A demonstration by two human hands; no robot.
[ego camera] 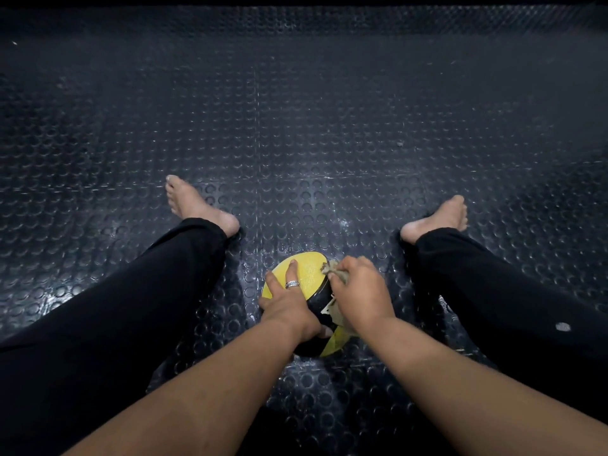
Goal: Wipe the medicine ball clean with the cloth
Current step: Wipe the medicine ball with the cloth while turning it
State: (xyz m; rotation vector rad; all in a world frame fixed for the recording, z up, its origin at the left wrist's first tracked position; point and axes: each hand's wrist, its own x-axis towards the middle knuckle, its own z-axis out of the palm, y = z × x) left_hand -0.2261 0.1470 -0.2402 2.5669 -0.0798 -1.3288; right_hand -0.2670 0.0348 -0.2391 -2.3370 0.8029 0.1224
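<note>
- Right now the right hand (360, 292) has its grip closed around a bunched beige cloth (329, 269), fingers curled over it and pressing it onto the upper right side of the medicine ball (307, 274).
- Meanwhile the left hand (286, 302) lies spread on the ball's left side, fingers straight over the yellow panel and a ring (292, 284) on one finger; it steadies the ball and grips nothing.
- The medicine ball, yellow with black bands, sits on the floor between the person's outstretched legs, close in front of the body.
- A fold of cloth also shows lower down, beneath the right wrist, against the black band.
- Around it lies a dark studded rubber floor (296, 126); the person sits on it barefoot in black trousers (148, 291).
- My reading is that the wiping is in progress, on the top and right of the ball.
- Next, the cloth likely needs to sweep across the yellow panel, with the left hand turning the ball to bring the hidden underside up; how clean the ball already is cannot be told.
</note>
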